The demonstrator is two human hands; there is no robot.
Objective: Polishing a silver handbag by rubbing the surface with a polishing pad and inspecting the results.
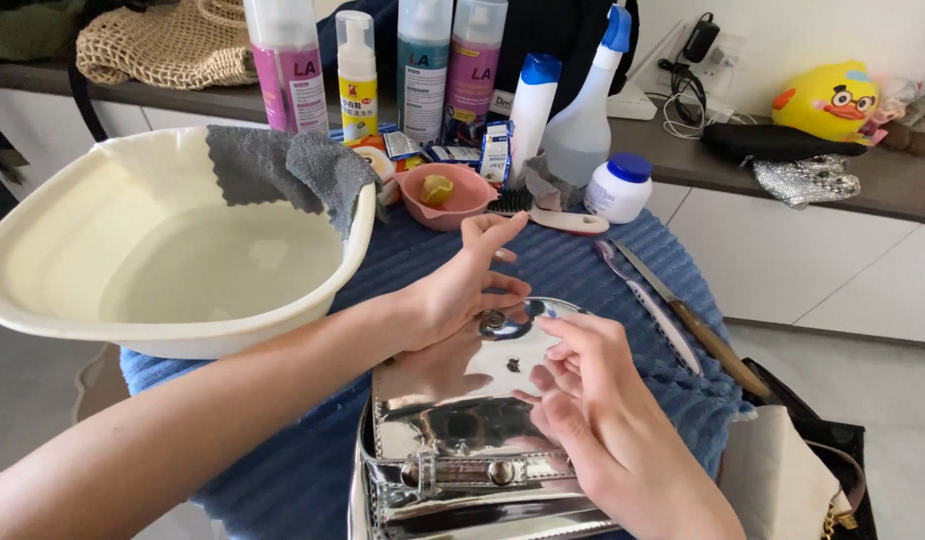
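Observation:
A shiny silver handbag (452, 440) lies on a blue ribbed towel (572, 265) in front of me. My left hand (452, 290) rests on the bag's top flap near its round snap, with the index finger lifted and the fingers apart. My right hand (582, 395) lies flat on the flap's right side, fingertips beside a small dark mark on the mirror surface. Neither hand grips anything.
A cream basin (42, 300) of water with a grey cloth (282, 165) over its rim stands at left. Behind are spray and foam bottles (422, 60), a pink bowl (447, 195), a white jar (617, 187), a brush (557, 215). A knife (682, 315) and toothbrush (642, 300) lie at right.

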